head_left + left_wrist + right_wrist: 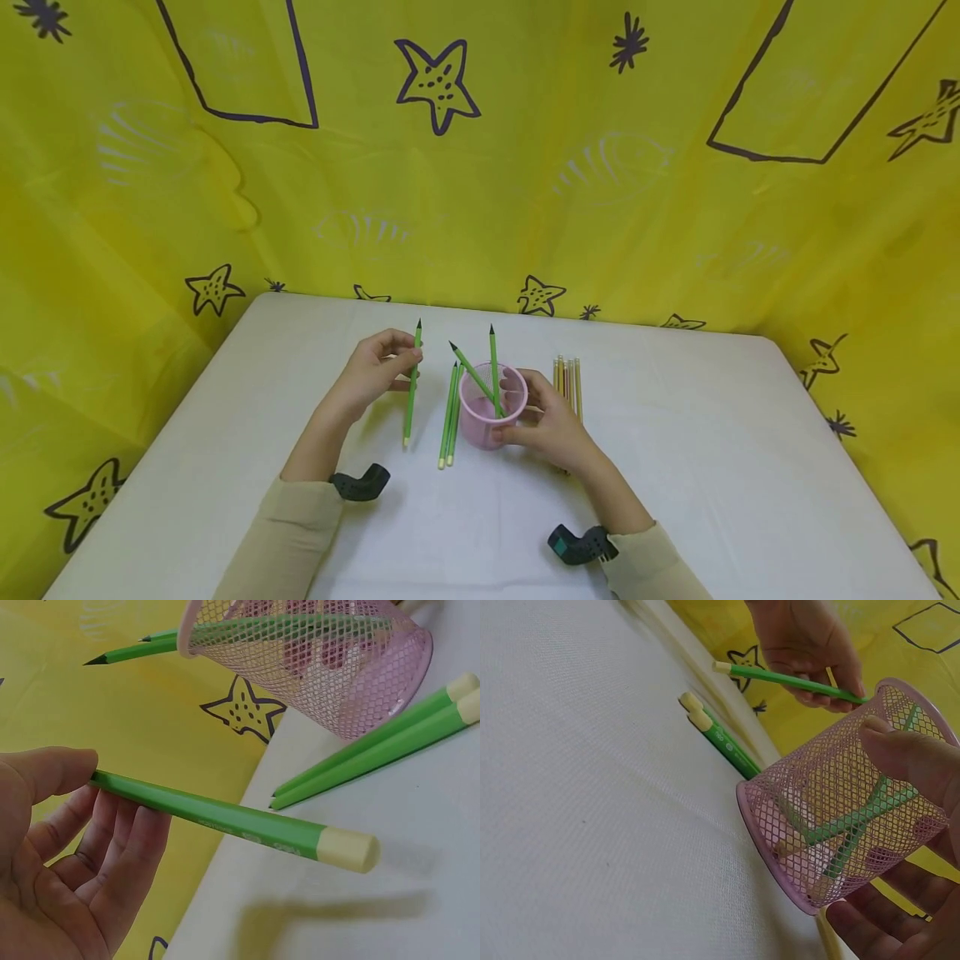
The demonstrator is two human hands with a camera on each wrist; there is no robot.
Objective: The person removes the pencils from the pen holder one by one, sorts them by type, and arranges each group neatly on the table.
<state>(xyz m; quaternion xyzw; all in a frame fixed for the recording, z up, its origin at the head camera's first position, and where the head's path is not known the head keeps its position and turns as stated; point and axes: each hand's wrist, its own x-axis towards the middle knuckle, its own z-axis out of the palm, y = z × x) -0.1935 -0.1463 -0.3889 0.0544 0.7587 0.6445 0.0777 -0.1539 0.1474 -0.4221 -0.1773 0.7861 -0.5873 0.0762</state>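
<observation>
A green pencil [412,400] with a cream end is pinched between the thumb and fingers of my left hand [378,367]. It stands nearly upright, black tip up, its shadow falling on the table in the left wrist view. My right hand [551,421] grips a pink mesh pencil cup [480,429] round its right side. Two green pencils lean inside the cup, tips up; one green pencil [492,358] rises above the rim. On the table just left of the cup lie two more green pencils [448,425], side by side, cream ends toward me.
Several yellowish pencils [577,387] lie in a bunch right of the cup, partly hidden behind my right hand. Everything rests on a white-covered table [712,467]. A yellow patterned curtain [510,183] hangs along its back and sides.
</observation>
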